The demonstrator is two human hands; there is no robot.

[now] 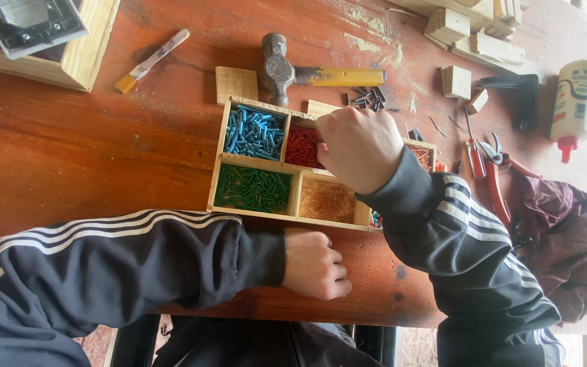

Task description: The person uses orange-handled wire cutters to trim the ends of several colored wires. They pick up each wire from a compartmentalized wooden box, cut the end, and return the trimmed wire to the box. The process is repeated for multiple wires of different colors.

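A wooden tray split into compartments lies on the reddish table. It holds blue pegs, red pegs, green pegs and orange-brown ones. My right hand hovers over the tray with its fingers curled down into the red compartment; the fingertips are hidden, and anything in them is too. My left hand rests as a closed fist on the table just in front of the tray's near wall, holding nothing that I can see. Both arms wear dark sleeves with white stripes.
Behind the tray lie a yellow-handled hammer, a small wood square, dark nails and a brush. Red pliers, wood blocks, a glue bottle and a maroon cloth sit right. A wooden box stands far left.
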